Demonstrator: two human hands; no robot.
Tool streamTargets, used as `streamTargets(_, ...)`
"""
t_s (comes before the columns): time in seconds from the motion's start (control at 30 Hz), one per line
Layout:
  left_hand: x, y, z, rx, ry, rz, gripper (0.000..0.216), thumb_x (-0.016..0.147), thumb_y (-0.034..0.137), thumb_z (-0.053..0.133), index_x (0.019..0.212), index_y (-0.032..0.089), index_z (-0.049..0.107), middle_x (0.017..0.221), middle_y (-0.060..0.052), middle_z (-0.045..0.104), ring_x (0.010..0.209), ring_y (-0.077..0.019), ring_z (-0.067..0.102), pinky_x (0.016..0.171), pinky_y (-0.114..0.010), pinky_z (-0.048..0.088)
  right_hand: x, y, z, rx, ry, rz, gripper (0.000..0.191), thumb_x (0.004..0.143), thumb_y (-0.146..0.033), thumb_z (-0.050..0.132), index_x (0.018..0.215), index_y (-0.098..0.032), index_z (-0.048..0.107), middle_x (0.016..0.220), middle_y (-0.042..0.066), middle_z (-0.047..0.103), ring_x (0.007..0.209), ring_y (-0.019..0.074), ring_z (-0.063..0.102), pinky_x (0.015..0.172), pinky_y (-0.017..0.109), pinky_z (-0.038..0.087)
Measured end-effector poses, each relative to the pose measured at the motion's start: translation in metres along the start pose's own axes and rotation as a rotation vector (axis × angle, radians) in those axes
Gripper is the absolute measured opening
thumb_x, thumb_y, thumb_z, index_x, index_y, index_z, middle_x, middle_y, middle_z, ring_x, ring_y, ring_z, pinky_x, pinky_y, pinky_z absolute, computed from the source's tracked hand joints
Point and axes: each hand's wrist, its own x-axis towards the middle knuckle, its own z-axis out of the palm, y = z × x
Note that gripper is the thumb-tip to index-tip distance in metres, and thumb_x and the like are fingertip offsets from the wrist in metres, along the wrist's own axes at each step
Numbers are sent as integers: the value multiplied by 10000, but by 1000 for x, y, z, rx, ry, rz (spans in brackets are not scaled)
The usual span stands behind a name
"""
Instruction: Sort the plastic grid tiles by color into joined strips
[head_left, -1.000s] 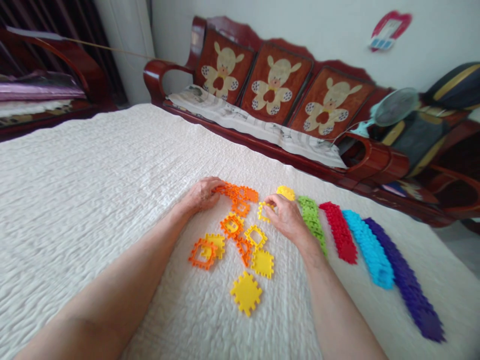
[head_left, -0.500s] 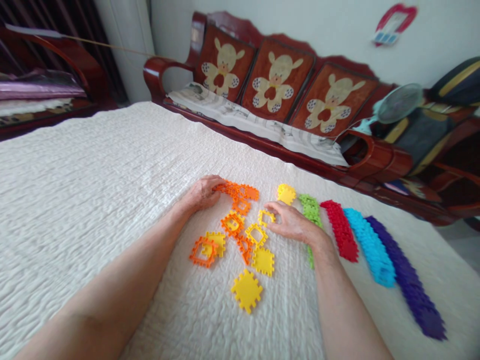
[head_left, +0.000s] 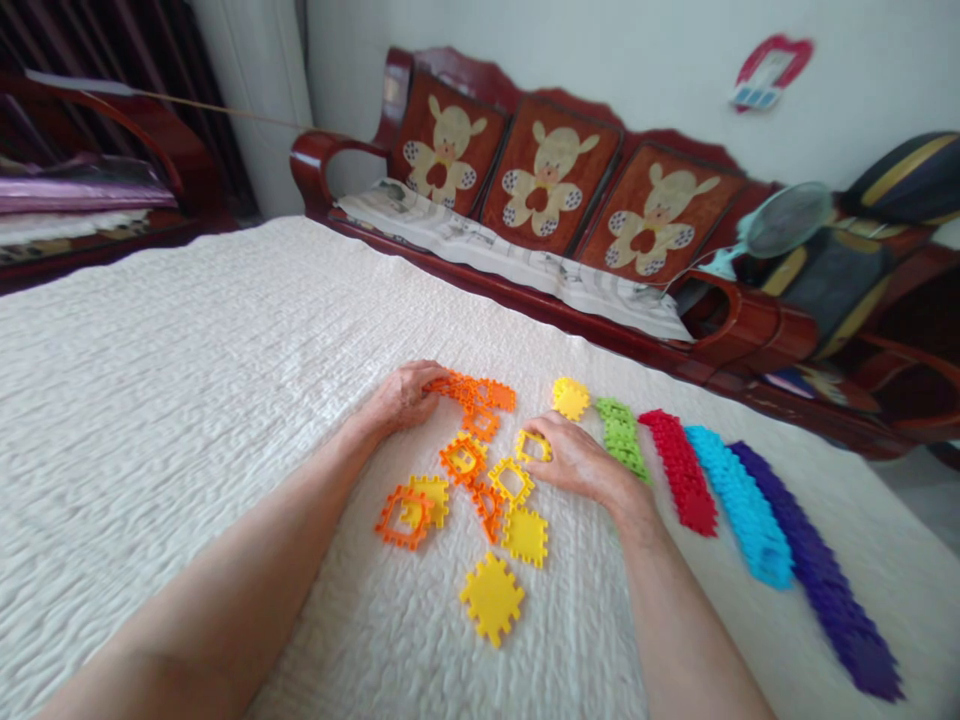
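My left hand (head_left: 409,394) curls its fingers against the left end of a row of orange interlocking tiles (head_left: 495,395); its fingertips are partly hidden. Closed over the edge of a yellow frame tile (head_left: 533,447) is my right hand (head_left: 574,455), thumb and fingers pinching it. Just below lies another yellow frame tile (head_left: 512,482), beside an orange tile (head_left: 489,510) and a solid yellow tile (head_left: 525,536). An orange frame (head_left: 463,459) overlaps a yellow piece. Further left, an orange frame tile (head_left: 403,517) lies partly over a yellow tile (head_left: 435,498). One solid yellow tile (head_left: 492,599) is nearest me.
Yellow tiles (head_left: 571,398) are stacked beyond my right hand. To the right run rows of green (head_left: 622,440), red (head_left: 679,470), light blue (head_left: 742,505) and purple tiles (head_left: 817,570). Everything lies on a white quilted cover (head_left: 225,330); a wooden sofa (head_left: 585,322) stands behind.
My right hand has shifted slightly left and closed in over the yellow frame tile. My left hand stays at the orange row. The whole view has shifted slightly downward.
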Motion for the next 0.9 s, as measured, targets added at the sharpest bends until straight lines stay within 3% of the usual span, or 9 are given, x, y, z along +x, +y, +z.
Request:
streamTargets(0.1, 0, 2, -1, 3, -5, 0, 441, 697, 99, 444, 1070, 171, 666, 1081, -70, 696, 1011, -192, 645, 918, -307, 507, 1, 7, -4, 8, 88, 36, 373, 736, -201, 672, 1104, -170, 615, 1047, 78, 605, 974, 210, 596, 883, 334, 467)
streamTargets(0.23, 0, 2, -1, 12, 6, 6, 446, 697, 97, 438, 1072, 191, 658, 1087, -53, 698, 1014, -184, 646, 907, -296, 511, 6, 26, -5, -43, 360, 117, 452, 747, -202, 648, 1191, -160, 571, 1146, 113, 584, 1089, 244, 566, 965, 369, 444)
streamTargets(0.33, 0, 2, 0, 14, 1, 15, 446, 698, 96, 432, 1072, 196, 653, 1094, -49, 697, 1015, -181, 648, 899, -292, 514, 10, 42, -1, -120, 511, 198, 482, 758, -213, 626, 1230, -158, 543, 1140, 130, 579, 1061, 272, 576, 953, 411, 456)
streamTargets(0.9, 1, 6, -2, 11, 5, 8, 444, 694, 100, 426, 1066, 190, 653, 1083, -56, 700, 1012, -183, 647, 905, -298, 513, 10, 56, 13, -188, 559, 184, 514, 739, -173, 600, 1248, -145, 535, 1260, 155, 547, 1164, 305, 518, 1009, 457, 423)
